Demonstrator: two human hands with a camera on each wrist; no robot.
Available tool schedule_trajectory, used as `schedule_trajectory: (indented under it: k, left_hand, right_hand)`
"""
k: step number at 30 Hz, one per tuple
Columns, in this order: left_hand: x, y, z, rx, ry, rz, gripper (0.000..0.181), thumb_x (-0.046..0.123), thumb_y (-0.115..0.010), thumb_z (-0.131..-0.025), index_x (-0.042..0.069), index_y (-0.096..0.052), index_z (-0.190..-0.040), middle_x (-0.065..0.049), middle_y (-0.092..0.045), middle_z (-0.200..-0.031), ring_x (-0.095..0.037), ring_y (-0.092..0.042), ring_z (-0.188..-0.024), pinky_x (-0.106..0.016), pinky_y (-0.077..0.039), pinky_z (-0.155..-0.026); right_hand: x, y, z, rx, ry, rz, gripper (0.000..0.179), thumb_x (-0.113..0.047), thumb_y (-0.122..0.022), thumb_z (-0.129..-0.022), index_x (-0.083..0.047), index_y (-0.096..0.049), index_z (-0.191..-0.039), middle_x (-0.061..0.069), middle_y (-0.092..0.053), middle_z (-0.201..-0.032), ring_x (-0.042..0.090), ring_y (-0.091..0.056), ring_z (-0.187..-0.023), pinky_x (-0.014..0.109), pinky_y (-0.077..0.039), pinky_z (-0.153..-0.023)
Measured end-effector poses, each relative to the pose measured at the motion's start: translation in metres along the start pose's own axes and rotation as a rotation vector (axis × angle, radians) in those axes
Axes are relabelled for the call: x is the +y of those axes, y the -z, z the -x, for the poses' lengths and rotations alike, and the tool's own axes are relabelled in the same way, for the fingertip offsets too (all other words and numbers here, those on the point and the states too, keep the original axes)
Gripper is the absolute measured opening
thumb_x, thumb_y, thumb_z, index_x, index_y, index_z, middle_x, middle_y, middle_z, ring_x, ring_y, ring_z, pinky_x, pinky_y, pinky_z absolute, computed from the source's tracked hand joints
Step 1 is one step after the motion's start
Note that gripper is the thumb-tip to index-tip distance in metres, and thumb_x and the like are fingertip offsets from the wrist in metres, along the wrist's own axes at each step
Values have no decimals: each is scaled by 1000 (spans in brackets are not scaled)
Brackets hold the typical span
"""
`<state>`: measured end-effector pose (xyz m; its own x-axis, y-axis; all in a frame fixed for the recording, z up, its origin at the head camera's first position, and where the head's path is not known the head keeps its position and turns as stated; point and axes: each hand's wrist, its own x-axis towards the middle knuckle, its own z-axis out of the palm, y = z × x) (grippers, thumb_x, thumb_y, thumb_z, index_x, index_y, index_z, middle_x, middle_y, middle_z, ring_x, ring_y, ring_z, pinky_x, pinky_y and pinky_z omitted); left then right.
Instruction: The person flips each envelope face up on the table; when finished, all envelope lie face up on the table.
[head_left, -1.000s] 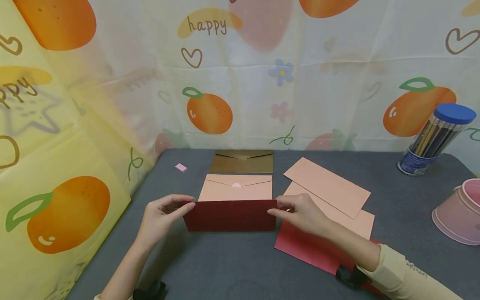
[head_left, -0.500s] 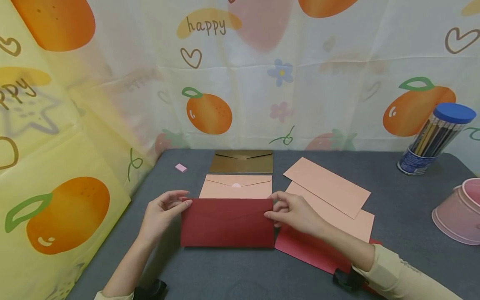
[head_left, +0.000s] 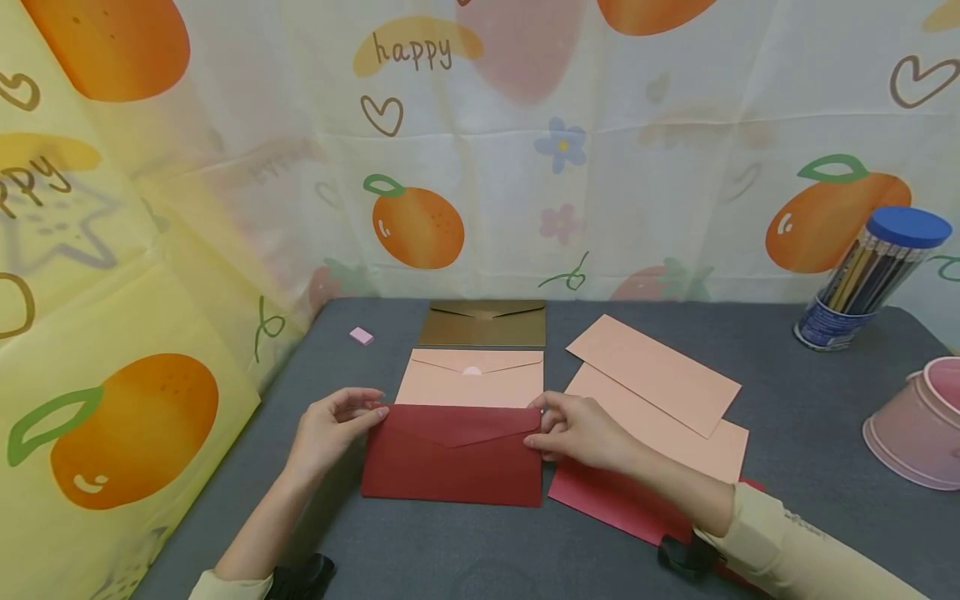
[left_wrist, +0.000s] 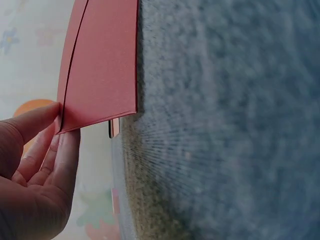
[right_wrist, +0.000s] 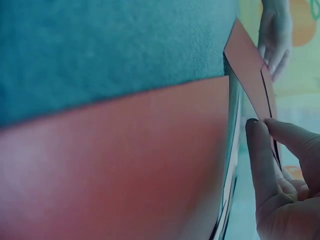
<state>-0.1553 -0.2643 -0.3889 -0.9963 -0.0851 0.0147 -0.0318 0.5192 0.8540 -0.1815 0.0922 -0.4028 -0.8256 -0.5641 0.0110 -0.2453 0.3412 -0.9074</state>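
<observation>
A red envelope (head_left: 450,471) with a pointed flap is held in front of the person, its flap side facing up. My left hand (head_left: 330,433) pinches its upper left corner between thumb and fingers. At the upper right corner my right hand (head_left: 588,429) pinches it the same way. The left wrist view shows the envelope's free edge (left_wrist: 102,65) slanting near the tabletop. Directly behind lies a peach envelope (head_left: 472,387) with a round white sticker on its flap, its near part hidden by the red one. A gold envelope (head_left: 483,332) lies farther back.
Right of the hands, two peach sheets or envelopes (head_left: 652,375) overlap a red one (head_left: 622,504), partly under the right forearm. A small pink block (head_left: 362,335) lies back left. A blue-lidded jar of pencils (head_left: 862,287) and a pink bucket (head_left: 918,429) stand at right.
The red envelope has tipped so that its flap side shows more fully, and its near edge sits closer to the person. Both hands keep hold of the top corners, the right one shifting slightly left.
</observation>
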Motion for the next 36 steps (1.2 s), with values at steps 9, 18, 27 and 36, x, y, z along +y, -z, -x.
schedule_trajectory:
  k: [9, 18, 27, 36]
  left_hand:
    - [-5, -2, -3, -36, -28, -65, 35, 16, -75, -87, 3, -67, -119, -10, -70, -104, -19, -67, -92, -22, -51, -75]
    - [-7, -2, -4, -65, -42, -83, 36, 15, -75, -87, 2, -67, -119, -11, -71, -104, -21, -67, -94, -22, -50, -73]
    - [-10, -3, -5, -104, -18, -83, 35, 13, -74, -87, 2, -66, -119, -12, -70, -106, -22, -67, -96, -25, -51, -74]
    - [-13, -7, -6, -101, -27, -113, 33, 11, -75, -86, 3, -68, -117, -11, -70, -108, -25, -66, -100, -26, -51, -74]
  right_hand:
    - [3, 3, -5, -6, 12, 174, 33, -19, -79, -83, -6, -63, -109, -5, -63, -77, 9, -63, -64, 26, -49, -63]
    - [4, 4, -9, 12, 80, 322, 38, -21, -82, -79, -3, -66, -110, -7, -57, -72, 5, -53, -66, 24, -44, -63]
    - [5, 3, -9, 17, 106, 389, 38, -23, -82, -79, -3, -69, -109, -3, -55, -79, 4, -51, -69, 24, -44, -64]
    - [3, 1, -11, 4, 76, 373, 38, -21, -83, -78, -4, -68, -108, -3, -55, -83, 4, -51, -69, 24, -45, -65]
